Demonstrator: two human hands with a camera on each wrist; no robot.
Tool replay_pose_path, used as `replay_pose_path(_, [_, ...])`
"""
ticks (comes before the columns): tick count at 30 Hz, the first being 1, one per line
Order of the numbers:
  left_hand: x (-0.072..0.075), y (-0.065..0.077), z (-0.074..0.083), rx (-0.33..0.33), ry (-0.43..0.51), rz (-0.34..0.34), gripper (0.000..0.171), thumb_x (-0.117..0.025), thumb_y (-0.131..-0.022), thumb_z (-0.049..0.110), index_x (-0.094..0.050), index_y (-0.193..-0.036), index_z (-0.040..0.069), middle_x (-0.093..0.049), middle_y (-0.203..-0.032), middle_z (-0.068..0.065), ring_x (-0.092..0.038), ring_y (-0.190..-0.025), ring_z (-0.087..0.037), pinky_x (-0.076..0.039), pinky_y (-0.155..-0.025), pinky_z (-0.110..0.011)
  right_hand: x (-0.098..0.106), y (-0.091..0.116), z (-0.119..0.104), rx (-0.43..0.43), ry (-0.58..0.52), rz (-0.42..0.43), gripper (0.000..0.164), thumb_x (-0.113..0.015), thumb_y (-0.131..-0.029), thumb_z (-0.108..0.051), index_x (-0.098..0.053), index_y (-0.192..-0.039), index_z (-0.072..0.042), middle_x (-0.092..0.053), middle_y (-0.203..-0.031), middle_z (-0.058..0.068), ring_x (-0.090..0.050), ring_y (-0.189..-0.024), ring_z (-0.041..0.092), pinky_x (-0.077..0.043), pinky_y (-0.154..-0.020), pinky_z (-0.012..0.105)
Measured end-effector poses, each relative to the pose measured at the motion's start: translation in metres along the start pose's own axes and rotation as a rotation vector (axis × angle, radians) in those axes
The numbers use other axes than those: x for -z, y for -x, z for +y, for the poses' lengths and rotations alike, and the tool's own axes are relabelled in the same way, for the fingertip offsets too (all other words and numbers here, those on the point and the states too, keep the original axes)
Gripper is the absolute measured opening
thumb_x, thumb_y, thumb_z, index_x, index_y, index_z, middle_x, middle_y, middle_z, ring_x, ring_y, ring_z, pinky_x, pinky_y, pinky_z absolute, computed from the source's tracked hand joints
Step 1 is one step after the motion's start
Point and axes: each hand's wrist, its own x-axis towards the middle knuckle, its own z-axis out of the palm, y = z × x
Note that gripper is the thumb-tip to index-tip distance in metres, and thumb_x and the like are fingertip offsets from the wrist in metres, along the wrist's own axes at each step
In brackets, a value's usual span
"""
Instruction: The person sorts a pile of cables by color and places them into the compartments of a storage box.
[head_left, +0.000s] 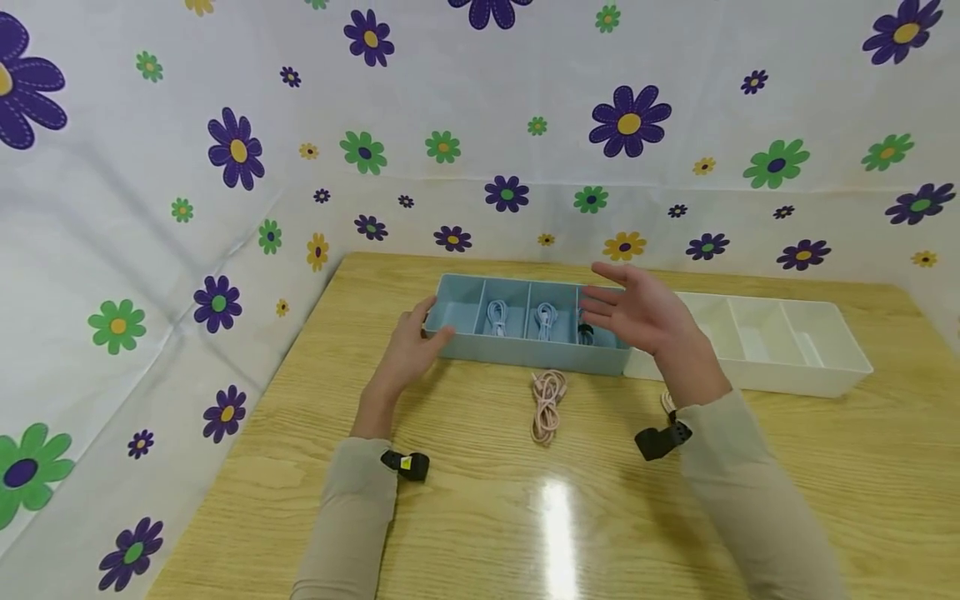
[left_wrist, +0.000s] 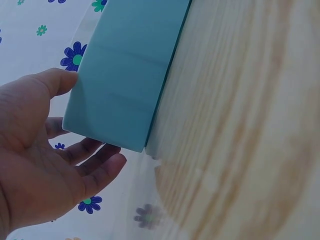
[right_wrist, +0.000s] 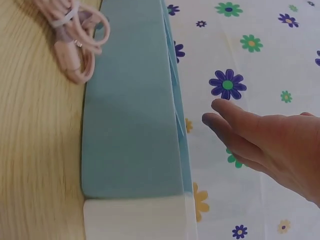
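Blue box point(head_left: 495, 350) gripped at its left end

The left edge of the counter point(head_left: 262, 500) runs beyond the left hand point(head_left: 408, 352), clamped on that end. 2 pale-blue cables point(head_left: 497, 317) sit in middle compartments; a pink cable point(head_left: 548, 406) lies in front. The right hand point(head_left: 647, 310), fingers outstretched, is raised by the right end, partly hiding a dark bundle point(head_left: 586, 333). A white box point(head_left: 757, 377) adjoins there, counter extending beyond it.
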Motion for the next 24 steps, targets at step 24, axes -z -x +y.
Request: replay_pose_path(24, [-0.004, -0.001, 0.000, 0.009, -0.037, -0.015, 0.070, -0.050, -0.103, 0.036, -0.017, -0.160, 0.011, -0.032, -0.144, -0.030, -0.042, -0.127, -0.040, -0.034, -0.109, -0.056, 0.041, 0.064, 0.016, 0.134, 0.425, -0.223, 0.060, -0.030, -0.109, -0.023, -0.001, -0.160, -0.008, -0.005, -0.165, 0.018, -0.008, -0.150, 0.041, -0.018, -0.118, 0.051])
